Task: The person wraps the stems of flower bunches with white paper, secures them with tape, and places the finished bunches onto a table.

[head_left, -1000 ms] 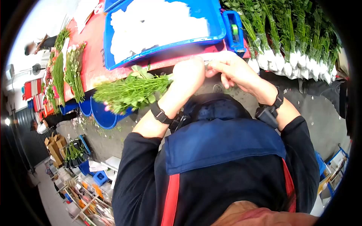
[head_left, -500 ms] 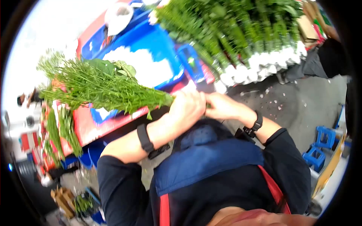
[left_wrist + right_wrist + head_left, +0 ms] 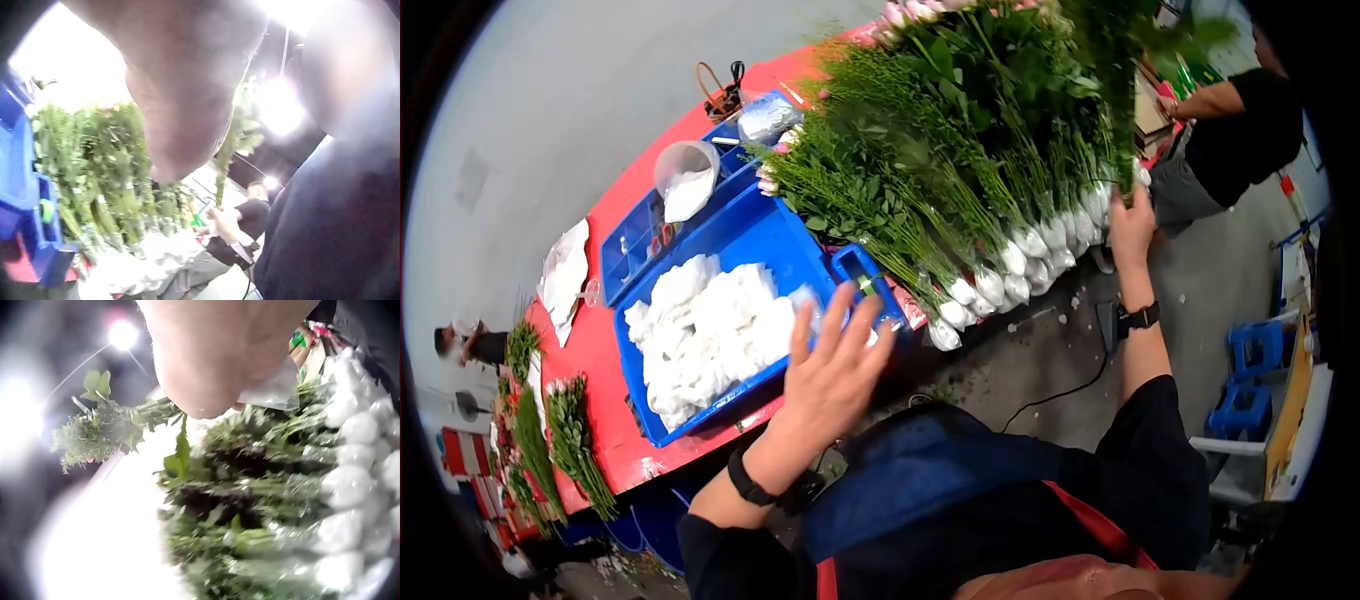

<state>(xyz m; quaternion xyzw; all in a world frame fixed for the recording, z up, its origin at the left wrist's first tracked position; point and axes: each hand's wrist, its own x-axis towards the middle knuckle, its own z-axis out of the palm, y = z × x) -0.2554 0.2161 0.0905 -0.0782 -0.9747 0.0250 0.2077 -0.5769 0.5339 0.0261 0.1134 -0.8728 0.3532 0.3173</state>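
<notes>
In the head view my right hand (image 3: 1133,228) grips a leafy green bouquet (image 3: 1112,95) by its stem end, at the right end of a row of bouquets (image 3: 990,150). The right wrist view has the held bouquet (image 3: 119,428) sticking out to the left of the hand, above the row. White wrapped stem ends (image 3: 1012,260) line the row's near side. My left hand (image 3: 825,375) is empty, its fingers spread above the near right edge of a blue tray (image 3: 755,230) piled with white wads (image 3: 710,330).
A blue tape dispenser (image 3: 868,280) stands between tray and bouquets. Beyond the tray are a white cup (image 3: 685,180) and a blue compartment box (image 3: 628,245). More greenery (image 3: 580,440) lies on the red table (image 3: 615,400) at left. Another person (image 3: 1235,140) stands close at right.
Both hands were together at the bouquet's stems. The left hand has let go and moved over the tray; the right has carried the bouquet to the row's right end. The head view has turned right.
</notes>
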